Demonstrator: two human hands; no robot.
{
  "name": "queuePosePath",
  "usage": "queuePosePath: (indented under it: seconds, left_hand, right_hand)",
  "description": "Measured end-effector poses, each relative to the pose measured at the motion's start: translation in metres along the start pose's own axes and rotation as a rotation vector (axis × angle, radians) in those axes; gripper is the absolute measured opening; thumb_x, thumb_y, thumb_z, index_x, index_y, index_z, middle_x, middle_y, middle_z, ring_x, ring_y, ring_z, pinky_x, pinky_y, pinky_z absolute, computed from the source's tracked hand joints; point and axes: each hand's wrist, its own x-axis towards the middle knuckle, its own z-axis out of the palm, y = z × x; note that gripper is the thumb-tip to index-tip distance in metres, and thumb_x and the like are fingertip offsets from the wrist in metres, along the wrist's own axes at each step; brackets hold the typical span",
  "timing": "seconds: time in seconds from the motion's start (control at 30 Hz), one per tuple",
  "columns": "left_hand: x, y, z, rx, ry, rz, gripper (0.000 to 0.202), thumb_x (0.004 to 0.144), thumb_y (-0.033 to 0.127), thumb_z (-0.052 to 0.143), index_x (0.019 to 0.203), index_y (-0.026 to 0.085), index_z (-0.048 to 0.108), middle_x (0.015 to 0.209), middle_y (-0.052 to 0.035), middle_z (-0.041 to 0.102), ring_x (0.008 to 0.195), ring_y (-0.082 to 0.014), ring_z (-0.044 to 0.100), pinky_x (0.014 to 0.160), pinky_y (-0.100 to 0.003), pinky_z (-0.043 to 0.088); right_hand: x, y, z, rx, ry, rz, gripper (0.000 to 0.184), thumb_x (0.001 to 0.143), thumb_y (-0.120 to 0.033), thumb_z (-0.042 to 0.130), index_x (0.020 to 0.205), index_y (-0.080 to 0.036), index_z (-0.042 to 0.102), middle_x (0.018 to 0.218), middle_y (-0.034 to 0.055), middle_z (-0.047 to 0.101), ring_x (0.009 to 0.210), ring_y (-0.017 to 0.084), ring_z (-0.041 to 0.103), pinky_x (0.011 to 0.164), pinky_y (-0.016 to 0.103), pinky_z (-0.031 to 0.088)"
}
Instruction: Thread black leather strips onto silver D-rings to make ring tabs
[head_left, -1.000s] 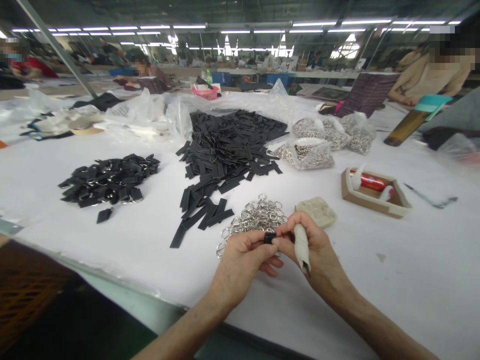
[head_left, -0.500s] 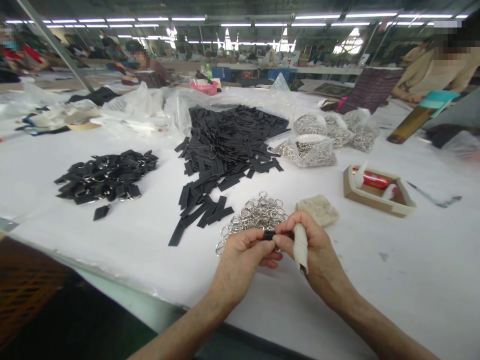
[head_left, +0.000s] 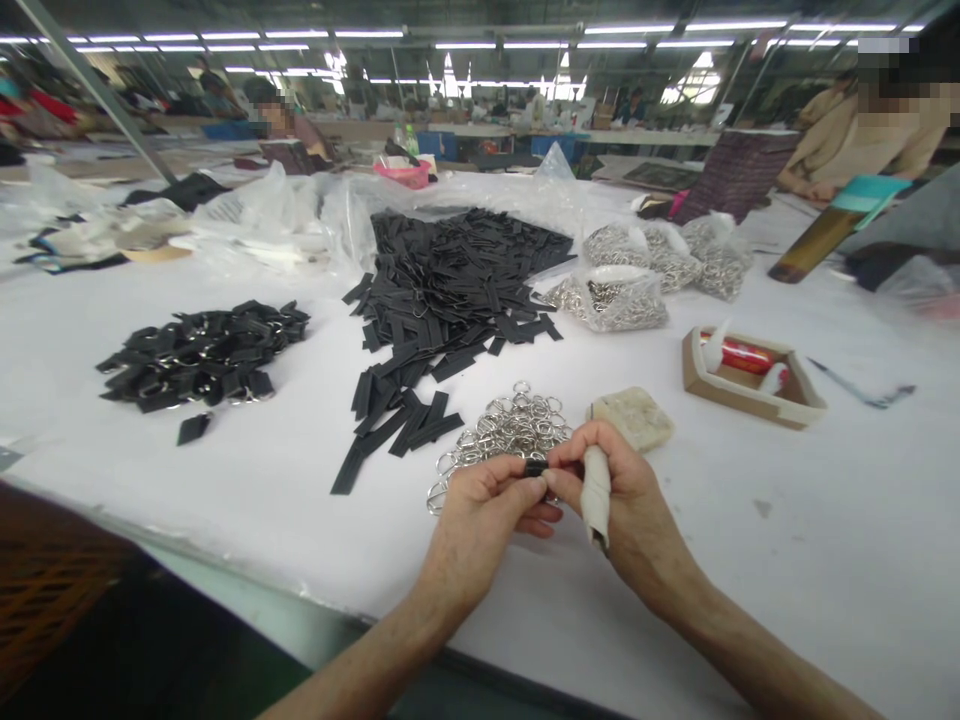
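Note:
A small black strip (head_left: pixel 535 467), looking folded over, is pinched between the fingertips of my left hand (head_left: pixel 480 510) and my right hand (head_left: pixel 630 500). My fingers hide most of it, so I cannot tell whether a ring is in it. Tucked in my right hand is a whitish wrapped stick-like thing (head_left: pixel 596 495), its lower end pointing towards me. Just beyond both hands lies a heap of metal rings (head_left: pixel 519 425). A beige block (head_left: pixel 637 418) rests beside the heap. Further off spreads a large pile of flat black strips (head_left: pixel 457 290).
Left on the white table (head_left: pixel 247 480) is a pile of black loops with rings (head_left: pixel 206 355), one loose piece (head_left: pixel 193 429) before it. To the right are bagged rings (head_left: pixel 619 300), a cardboard tray (head_left: pixel 757 405) holding a red tube (head_left: pixel 735 355), and a bottle (head_left: pixel 832 235). Co-workers sit beyond.
The view has shifted slightly, so things on the table appear a little further left. Both hands keep the same pinch on the black strip.

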Motion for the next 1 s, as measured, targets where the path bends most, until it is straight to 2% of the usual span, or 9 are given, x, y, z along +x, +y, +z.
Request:
queuePosePath:
  seconds: [0.27,0.37,0.47,0.6,0.7,0.8,0.87,1.0]
  left_hand:
    - [-0.001,0.000,-0.002,-0.028,0.026,-0.022,0.009,0.074,0.020,0.060,0.073,0.011,0.062,0.066,-0.0045,0.066,0.063,-0.0180,0.065,0.061,-0.029,0.054]
    - [0.000,0.002,-0.005,-0.040,0.027,-0.030,0.010,0.073,0.021,0.060,0.071,0.011,0.063,0.069,-0.0056,0.067,0.061,-0.0168,0.065,0.060,-0.027,0.054]
    - [0.003,0.004,-0.007,-0.084,0.029,-0.050,0.012,0.072,0.022,0.063,0.070,0.011,0.062,0.071,-0.0070,0.068,0.058,-0.0157,0.064,0.057,-0.026,0.054]
    - [0.009,0.006,-0.011,-0.125,0.031,-0.060,0.012,0.071,0.021,0.064,0.070,0.009,0.061,0.071,-0.0082,0.068,0.057,-0.0161,0.064,0.054,-0.026,0.054]
    - [0.012,0.008,-0.013,-0.130,0.022,-0.056,0.013,0.071,0.021,0.065,0.069,0.009,0.060,0.070,-0.0081,0.067,0.057,-0.0166,0.065,0.053,-0.026,0.054]
    - [0.014,0.013,-0.013,-0.138,0.022,-0.069,0.014,0.069,0.022,0.067,0.068,0.009,0.060,0.068,-0.0081,0.067,0.055,-0.0165,0.064,0.051,-0.025,0.053]
    - [0.017,0.018,-0.012,-0.140,0.015,-0.084,0.015,0.068,0.022,0.069,0.067,0.009,0.060,0.067,-0.0083,0.068,0.053,-0.0157,0.063,0.050,-0.024,0.053]
    - [0.025,0.026,-0.009,-0.119,0.025,-0.107,0.016,0.065,0.021,0.072,0.069,0.010,0.061,0.068,-0.0084,0.069,0.052,-0.0147,0.063,0.049,-0.023,0.052]
  right_hand:
    - [-0.002,-0.005,-0.001,-0.016,-0.018,0.013,0.015,0.074,-0.023,0.061,0.076,-0.022,0.045,0.081,-0.0004,0.059,0.068,0.015,0.053,0.058,0.026,0.042]
    - [0.000,-0.015,-0.017,-0.158,0.019,-0.083,0.019,0.076,-0.029,0.063,0.076,-0.022,0.046,0.079,0.0006,0.060,0.069,0.016,0.053,0.058,0.027,0.041]
    - [0.005,-0.024,-0.040,-0.246,0.051,-0.157,0.021,0.081,-0.041,0.059,0.079,-0.022,0.049,0.071,0.0013,0.061,0.059,0.015,0.050,0.053,0.026,0.039]
    - [0.011,-0.029,-0.064,-0.282,-0.001,-0.152,0.034,0.087,-0.056,0.043,0.092,-0.023,0.053,0.057,-0.0011,0.056,0.048,0.013,0.042,0.045,0.025,0.033]
    - [0.014,-0.029,-0.071,-0.430,0.095,-0.138,0.039,0.085,-0.060,0.044,0.094,-0.024,0.057,0.060,-0.0008,0.052,0.053,0.014,0.042,0.044,0.025,0.030]
    - [0.017,-0.031,-0.070,-0.482,0.240,-0.092,0.035,0.084,-0.056,0.047,0.085,-0.023,0.058,0.063,-0.0001,0.049,0.059,0.016,0.045,0.045,0.025,0.031]
    - [0.019,-0.035,-0.070,-0.485,0.302,-0.072,0.031,0.084,-0.051,0.048,0.078,-0.022,0.056,0.059,-0.0010,0.047,0.055,0.015,0.042,0.044,0.025,0.030]
    - [0.022,-0.045,-0.074,-0.506,0.334,-0.028,0.021,0.079,-0.039,0.055,0.071,-0.020,0.051,0.055,-0.0034,0.044,0.048,0.012,0.036,0.043,0.024,0.025]
